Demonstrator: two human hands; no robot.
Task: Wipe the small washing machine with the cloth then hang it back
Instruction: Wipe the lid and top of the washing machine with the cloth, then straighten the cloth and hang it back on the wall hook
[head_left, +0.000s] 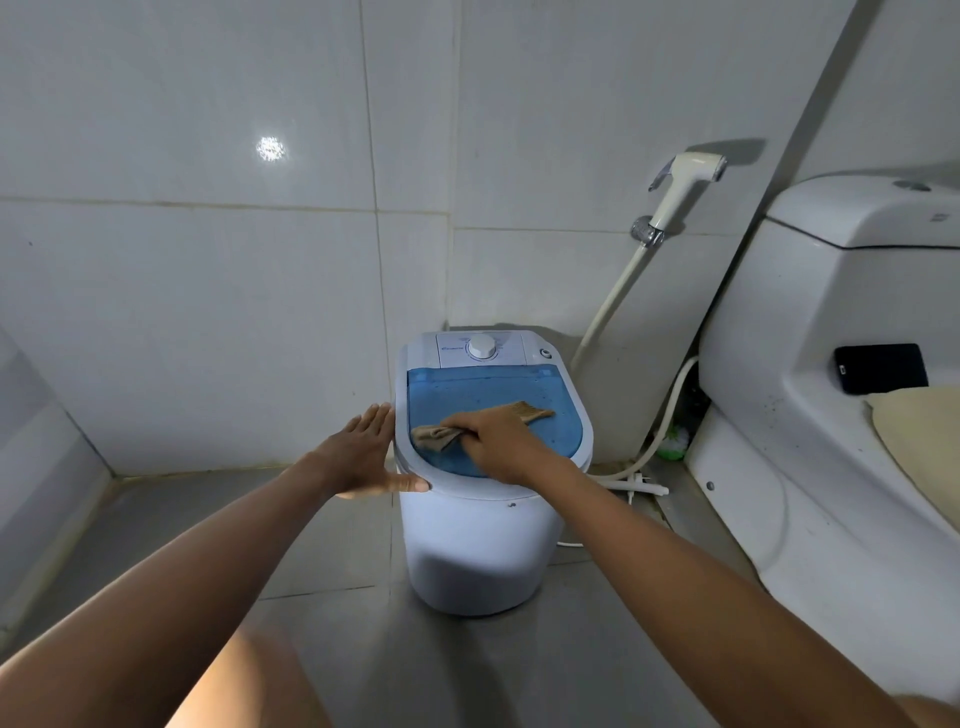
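A small white plastic washing machine (475, 551) with a see-through blue lid (488, 395) stands on the grey floor tiles (322, 540) in the corner of the white wall tiles (208, 312). The right hand (498, 441) is closed around a brown rag cloth (441, 434) and presses it on the blue lid. The left hand (363, 457) is open and flat, with its fingers straight, touching the left side of the machine's top rim. A white toilet (831, 415) stands to the right. A white spray hose (675, 192) hangs on the wall between them.
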